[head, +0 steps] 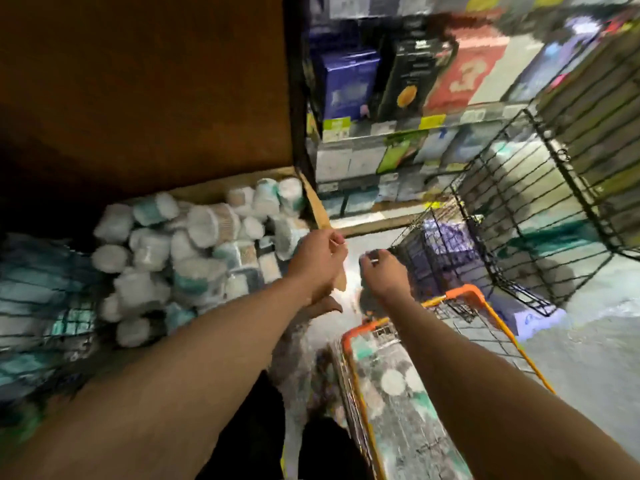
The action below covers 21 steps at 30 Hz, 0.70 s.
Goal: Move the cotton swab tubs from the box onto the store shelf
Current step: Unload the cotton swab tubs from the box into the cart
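Head view: my left hand (pixel 318 261) grips the box (pixel 235 187) by its flap (pixel 319 209) at the right corner; my right hand (pixel 384 275) is curled, on what I cannot tell. The cotton swab tubs (pixel 194 244) are heaped inside, none held. Tugging could tear the flap and spill the pile.

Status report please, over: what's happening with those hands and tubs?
Left hand at box flap, grip blurred. Right hand curled, empty, midair. Tubs piled in box, none held. Wire basket close right.

No text is legible; the shelf packages (pixel 349 81) are blurred.
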Tool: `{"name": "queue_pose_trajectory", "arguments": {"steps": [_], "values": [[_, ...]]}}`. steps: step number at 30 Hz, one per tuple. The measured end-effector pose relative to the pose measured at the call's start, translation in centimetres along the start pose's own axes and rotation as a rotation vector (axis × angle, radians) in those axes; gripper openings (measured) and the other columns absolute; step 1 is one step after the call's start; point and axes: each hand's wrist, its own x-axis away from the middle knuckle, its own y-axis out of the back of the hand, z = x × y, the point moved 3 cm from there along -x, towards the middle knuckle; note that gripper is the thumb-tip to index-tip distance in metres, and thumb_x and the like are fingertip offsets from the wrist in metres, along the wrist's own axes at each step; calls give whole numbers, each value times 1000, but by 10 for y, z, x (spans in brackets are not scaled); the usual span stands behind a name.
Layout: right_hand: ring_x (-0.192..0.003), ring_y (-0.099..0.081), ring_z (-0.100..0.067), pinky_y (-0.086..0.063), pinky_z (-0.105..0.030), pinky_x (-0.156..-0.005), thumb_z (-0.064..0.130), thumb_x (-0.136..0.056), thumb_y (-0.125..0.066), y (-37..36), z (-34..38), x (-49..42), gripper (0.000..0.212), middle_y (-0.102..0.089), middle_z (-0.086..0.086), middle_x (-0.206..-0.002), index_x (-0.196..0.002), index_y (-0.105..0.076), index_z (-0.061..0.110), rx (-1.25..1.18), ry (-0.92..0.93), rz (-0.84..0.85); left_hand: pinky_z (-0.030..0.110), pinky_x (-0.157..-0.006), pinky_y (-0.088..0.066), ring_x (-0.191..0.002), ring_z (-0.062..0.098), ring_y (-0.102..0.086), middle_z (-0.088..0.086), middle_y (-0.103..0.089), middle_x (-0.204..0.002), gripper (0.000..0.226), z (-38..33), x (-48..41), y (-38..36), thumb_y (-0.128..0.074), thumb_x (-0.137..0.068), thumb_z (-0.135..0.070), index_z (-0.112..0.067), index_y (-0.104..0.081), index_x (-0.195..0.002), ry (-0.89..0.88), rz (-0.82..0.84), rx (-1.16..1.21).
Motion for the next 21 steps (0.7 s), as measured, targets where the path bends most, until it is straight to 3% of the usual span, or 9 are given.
{"name": "queue_pose_trajectory", "arguments": {"steps": [3,7,10,13,16,19,21], "values": [[-114,-63,-36,-46,-35,-85,36,-100,-52,-33,69,-11,33,-71,-14,-117,-120,-67,15,57,96,62,29,-73,-46,-91,25,-65,3,-71,-96,8,55,-15,58,-60,-95,-31,-24,-62,-91,143,-54,-66],[-112,-62,-41,-47,-38,-85,32,-100,-51,-82,112,-20,33,-69,-21,-118,-119,-67,10,161,139,192,39,-84,-54,-99,30,-64,9,-71,-106,17,135,-16,116,-59,-96,-30,-16,-66,-103,263,-18,-144],[-112,-62,-39,-47,-35,-86,29,-100,-50,-130,129,-25,32,-68,-18,-120,-120,-67,10,213,108,302,38,-89,-51,-105,28,-61,9,-65,-116,23,194,-14,145,-61,-95,-33,-20,-62,-114,366,0,-267],[-112,-62,-33,-48,-35,-85,28,-99,-50,-176,132,-32,33,-66,-13,-123,-125,-63,13,265,23,394,41,-95,-49,-114,31,-56,11,-56,-125,43,241,-21,155,-67,-91,-39,-23,-57,-129,410,40,-374],[-120,-59,-33,-49,-37,-97,36,-97,-57,-206,131,-36,42,-63,-10,-131,-134,-59,14,363,27,494,45,-96,-49,-118,33,-53,11,-54,-131,68,264,-30,147,-68,-83,-57,-24,-48,-139,381,124,-496],[-121,-59,-31,-49,-36,-99,54,-92,-66,-229,126,-33,60,-63,-7,-132,-137,-56,17,518,44,694,49,-100,-45,-125,34,-50,9,-48,-142,96,281,-38,130,-65,-69,-76,-25,-38,-146,389,246,-587],[-126,-55,-30,-44,-38,-103,66,-85,-66,-241,117,-29,72,-59,-4,-137,-140,-53,21,701,75,812,53,-103,-43,-128,35,-46,9,-46,-145,102,287,-42,122,-64,-64,-80,-24,-38,-146,402,258,-589]]}}
